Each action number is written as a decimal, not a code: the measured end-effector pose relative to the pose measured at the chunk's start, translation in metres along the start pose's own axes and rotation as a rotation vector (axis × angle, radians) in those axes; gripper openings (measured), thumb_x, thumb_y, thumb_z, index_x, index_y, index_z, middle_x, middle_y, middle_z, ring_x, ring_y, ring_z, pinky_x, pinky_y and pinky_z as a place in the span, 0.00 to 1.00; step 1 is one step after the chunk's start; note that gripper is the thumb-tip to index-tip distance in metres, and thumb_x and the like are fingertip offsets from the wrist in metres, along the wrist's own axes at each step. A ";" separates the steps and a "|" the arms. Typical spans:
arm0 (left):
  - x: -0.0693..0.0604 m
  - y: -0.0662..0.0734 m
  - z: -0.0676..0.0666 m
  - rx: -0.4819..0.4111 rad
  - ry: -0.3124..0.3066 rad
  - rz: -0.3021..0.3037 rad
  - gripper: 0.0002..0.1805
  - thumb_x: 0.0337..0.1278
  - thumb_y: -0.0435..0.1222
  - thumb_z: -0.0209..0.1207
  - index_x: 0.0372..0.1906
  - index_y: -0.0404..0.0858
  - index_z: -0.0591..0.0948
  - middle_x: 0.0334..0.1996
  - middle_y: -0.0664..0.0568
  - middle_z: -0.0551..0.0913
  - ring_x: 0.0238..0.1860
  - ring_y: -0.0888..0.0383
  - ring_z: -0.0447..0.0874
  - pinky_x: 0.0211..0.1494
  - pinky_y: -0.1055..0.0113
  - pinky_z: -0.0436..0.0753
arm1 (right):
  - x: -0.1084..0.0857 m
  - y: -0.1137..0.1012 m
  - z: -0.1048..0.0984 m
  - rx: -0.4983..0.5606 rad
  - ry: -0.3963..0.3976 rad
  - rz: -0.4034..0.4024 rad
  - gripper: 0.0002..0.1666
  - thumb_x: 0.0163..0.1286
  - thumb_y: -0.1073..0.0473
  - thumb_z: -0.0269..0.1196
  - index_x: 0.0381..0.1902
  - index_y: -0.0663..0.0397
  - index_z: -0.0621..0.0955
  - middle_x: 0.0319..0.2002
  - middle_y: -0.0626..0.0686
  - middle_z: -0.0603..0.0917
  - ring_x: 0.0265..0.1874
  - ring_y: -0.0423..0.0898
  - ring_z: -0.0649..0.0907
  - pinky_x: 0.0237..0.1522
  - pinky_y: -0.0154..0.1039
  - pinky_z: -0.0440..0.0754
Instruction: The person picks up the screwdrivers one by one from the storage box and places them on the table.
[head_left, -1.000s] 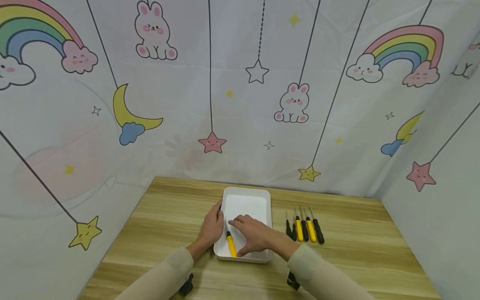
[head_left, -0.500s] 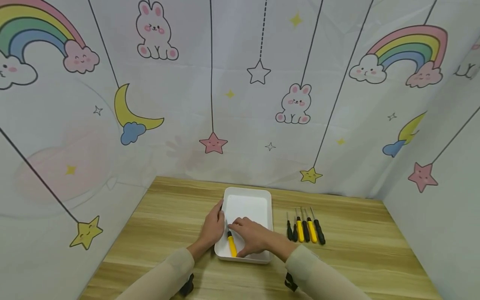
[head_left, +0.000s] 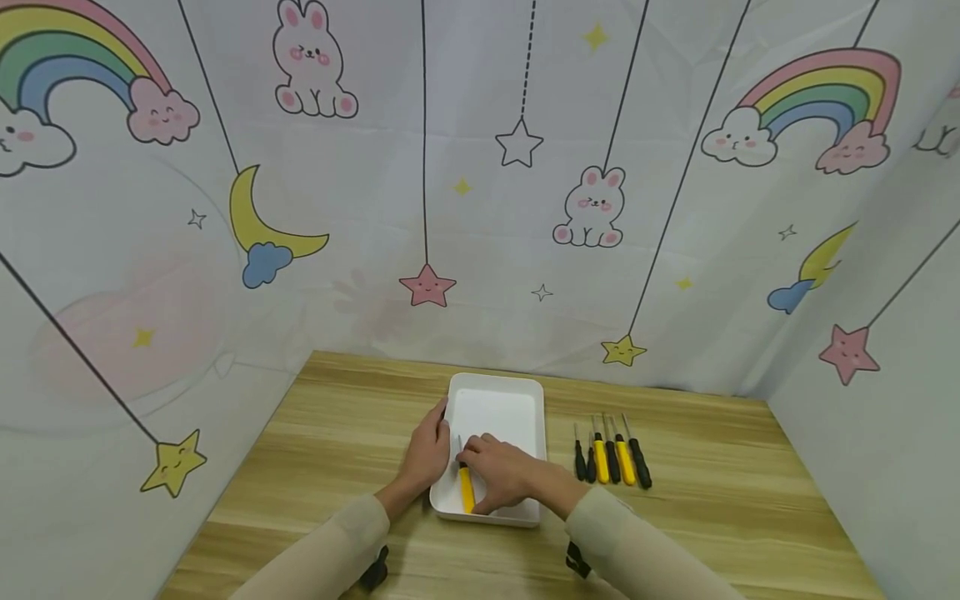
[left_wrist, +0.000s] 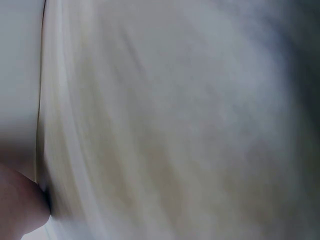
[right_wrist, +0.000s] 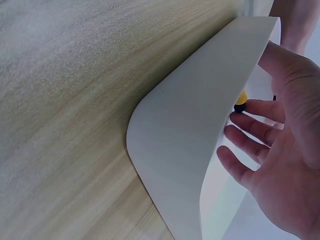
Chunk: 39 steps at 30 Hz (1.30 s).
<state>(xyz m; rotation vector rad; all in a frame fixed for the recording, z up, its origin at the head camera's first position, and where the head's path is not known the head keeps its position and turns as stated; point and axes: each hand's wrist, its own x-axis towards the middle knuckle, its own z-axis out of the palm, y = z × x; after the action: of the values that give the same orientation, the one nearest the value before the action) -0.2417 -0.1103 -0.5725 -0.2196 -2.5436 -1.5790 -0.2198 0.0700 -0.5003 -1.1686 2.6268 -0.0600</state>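
Note:
A white rectangular tray [head_left: 498, 400] lies on the wooden table, its side wall filling much of the right wrist view. Along its left rim, my left hand [head_left: 426, 450] grips the wall; in the left wrist view only part of a finger [left_wrist: 22, 205] shows against it. Inside the tray is a screwdriver [head_left: 467, 490] with a yellow handle, black collar and thin metal shaft. My right hand [head_left: 504, 472] reaches over it, pinching it between the thumb at the handle's end and fingertips near the collar. The right wrist view shows these fingertips beside the handle [right_wrist: 242, 98].
Right of the tray, several screwdrivers [head_left: 613, 458] with black or yellow handles lie side by side, shafts pointing away. A patterned cloth wall [head_left: 480, 325] stands behind the wooden table [head_left: 712, 517]. Dark straps hang at both wrists.
The screwdriver in the tray has shifted slightly right and turned straighter, and the right fingers have closed on its collar end. The left hand stays at the tray's rim.

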 end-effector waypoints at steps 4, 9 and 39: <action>0.001 0.000 0.000 -0.008 -0.001 -0.010 0.27 0.85 0.31 0.43 0.81 0.30 0.63 0.78 0.37 0.67 0.78 0.40 0.65 0.77 0.41 0.69 | 0.001 0.000 -0.001 -0.006 0.002 0.006 0.49 0.58 0.36 0.79 0.71 0.50 0.78 0.62 0.47 0.77 0.59 0.42 0.75 0.58 0.36 0.81; 0.001 0.000 0.000 -0.020 -0.005 -0.016 0.27 0.85 0.31 0.44 0.81 0.31 0.63 0.78 0.37 0.67 0.78 0.41 0.65 0.77 0.42 0.69 | 0.003 0.001 0.000 -0.025 -0.001 0.007 0.48 0.59 0.34 0.79 0.71 0.50 0.78 0.61 0.46 0.76 0.57 0.42 0.75 0.55 0.35 0.82; 0.001 0.003 0.000 0.001 0.012 -0.009 0.27 0.84 0.30 0.44 0.81 0.30 0.64 0.77 0.36 0.69 0.77 0.39 0.67 0.77 0.41 0.69 | 0.007 -0.001 0.000 -0.048 -0.022 0.040 0.50 0.57 0.34 0.79 0.72 0.49 0.76 0.65 0.48 0.75 0.61 0.43 0.74 0.63 0.35 0.78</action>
<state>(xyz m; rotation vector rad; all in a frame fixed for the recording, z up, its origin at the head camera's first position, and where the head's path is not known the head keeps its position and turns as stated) -0.2419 -0.1090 -0.5701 -0.1988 -2.5400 -1.5775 -0.2236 0.0639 -0.5018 -1.1250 2.6443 0.0234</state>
